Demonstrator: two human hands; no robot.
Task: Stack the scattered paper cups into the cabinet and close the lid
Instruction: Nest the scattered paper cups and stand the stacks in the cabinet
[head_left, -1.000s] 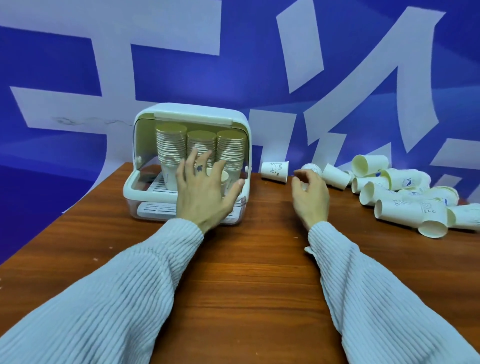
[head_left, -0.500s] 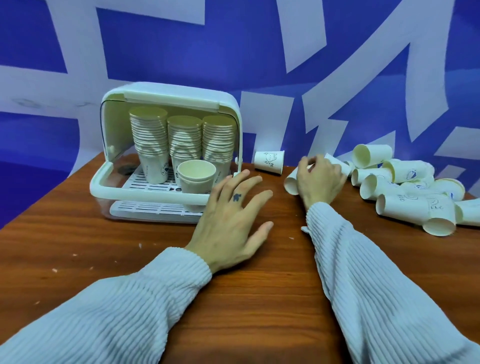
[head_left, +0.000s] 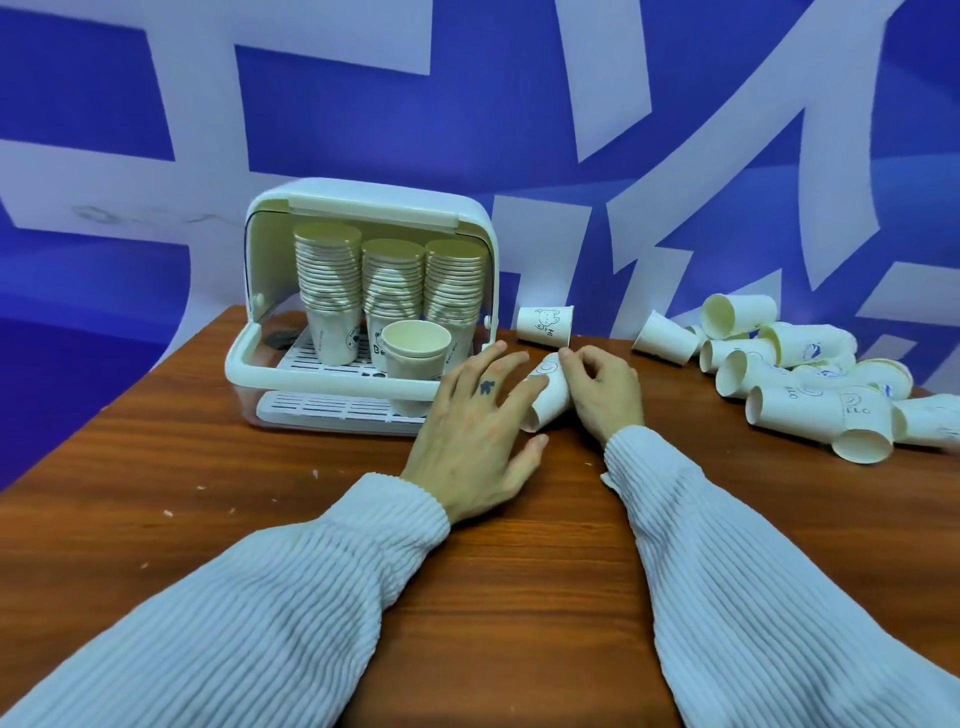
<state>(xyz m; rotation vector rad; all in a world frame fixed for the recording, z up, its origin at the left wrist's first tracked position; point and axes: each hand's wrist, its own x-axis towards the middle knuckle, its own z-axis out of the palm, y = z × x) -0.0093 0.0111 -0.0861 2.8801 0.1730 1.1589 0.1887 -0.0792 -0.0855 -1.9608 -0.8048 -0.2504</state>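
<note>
A white cabinet (head_left: 249, 369) stands at the back left of the wooden table with its lid rolled up. Inside are three tall stacks of paper cups (head_left: 392, 280) and a short stack (head_left: 415, 351) in front. My right hand (head_left: 608, 395) grips a white paper cup (head_left: 545, 397) lying on its side just right of the cabinet. The fingers of my left hand (head_left: 480, 436) are spread and touch the same cup from the left. One loose cup (head_left: 545, 325) lies behind my hands. A heap of scattered cups (head_left: 800, 379) lies at the right.
The brown wooden table (head_left: 519, 597) runs up to a blue and white wall behind. Small white crumbs dot the table at the left. My ribbed pale sleeves (head_left: 753, 597) cover the near part of the table.
My left hand has come out of the cabinet and moved right to the cup. My right hand has picked a cup from near the heap and brought it left, toward the cabinet.
</note>
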